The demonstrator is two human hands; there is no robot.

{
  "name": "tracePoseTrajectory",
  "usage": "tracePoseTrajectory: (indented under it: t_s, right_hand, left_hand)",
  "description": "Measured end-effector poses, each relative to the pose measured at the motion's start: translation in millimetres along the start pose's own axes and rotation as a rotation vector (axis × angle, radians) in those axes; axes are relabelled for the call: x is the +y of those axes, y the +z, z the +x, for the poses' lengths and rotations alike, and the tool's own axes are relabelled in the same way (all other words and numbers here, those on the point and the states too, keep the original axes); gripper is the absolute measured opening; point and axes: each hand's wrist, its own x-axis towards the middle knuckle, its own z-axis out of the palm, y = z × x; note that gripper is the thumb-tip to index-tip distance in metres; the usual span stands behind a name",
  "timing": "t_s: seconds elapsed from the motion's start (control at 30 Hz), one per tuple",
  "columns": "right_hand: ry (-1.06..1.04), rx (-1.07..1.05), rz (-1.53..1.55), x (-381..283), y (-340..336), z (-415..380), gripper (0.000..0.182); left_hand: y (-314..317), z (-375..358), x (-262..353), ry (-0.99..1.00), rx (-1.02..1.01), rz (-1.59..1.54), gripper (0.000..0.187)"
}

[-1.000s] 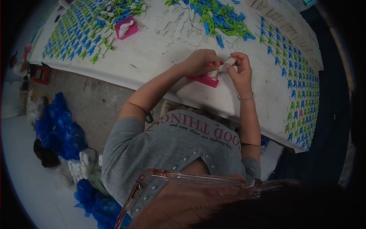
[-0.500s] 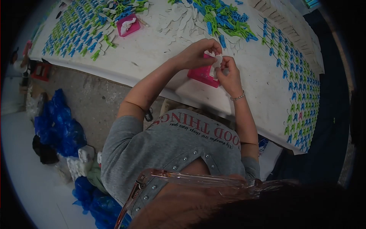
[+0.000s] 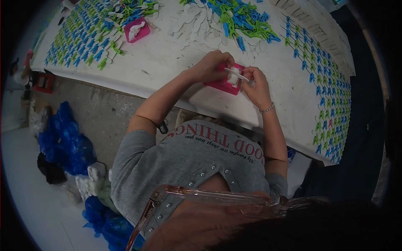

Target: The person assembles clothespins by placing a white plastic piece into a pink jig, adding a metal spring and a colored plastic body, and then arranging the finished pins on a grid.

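A thin white plastic piece (image 3: pixel 238 74) spans the gap between my two hands, seen nearly edge-on. At its left end are the pinched fingers of my left hand (image 3: pixel 213 67). The fingers of my right hand (image 3: pixel 257 85), with a beaded bracelet at the wrist, close on its other end. Directly below is a bright pink base (image 3: pixel 226 87) with a white block (image 3: pixel 233 79) on top, partly covered by the piece and my left fingers.
Ahead lie loose white pieces (image 3: pixel 194 27) and a heap of blue and green clips (image 3: pixel 245 21). Clips in rows cover the table's left (image 3: pixel 81 35) and right (image 3: pixel 331 100). A second pink base (image 3: pixel 137 30) sits farther left. Blue plastic bags (image 3: pixel 67 138) lie on the floor.
My hands have moved slightly apart and down, my right hand shifting right. The white piece has turned from face-on to nearly edge-on, and the block beneath shows more.
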Motion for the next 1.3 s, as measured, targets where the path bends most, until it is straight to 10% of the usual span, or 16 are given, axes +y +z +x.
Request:
tracePoseTrajectory:
  t_s: [0.5,0.67,1.07,1.3]
  right_hand:
    - [0.003,0.035,0.064,-30,-45,24,0.037]
    - [0.071,-0.062,0.423,2,-45,66,0.041]
    - [0.033,-0.027,-0.250,68,21,131,0.024]
    - [0.423,0.058,0.593,-1,-34,73,0.007]
  left_hand:
    - [34,22,2,0.116,0.037,-0.040,0.026]
    - [18,13,-4,-0.182,0.083,-0.524,0.030]
    - [-16,-16,10,-0.408,0.139,-0.875,0.031]
    - [-17,-15,15,-0.395,0.128,-0.843,0.032]
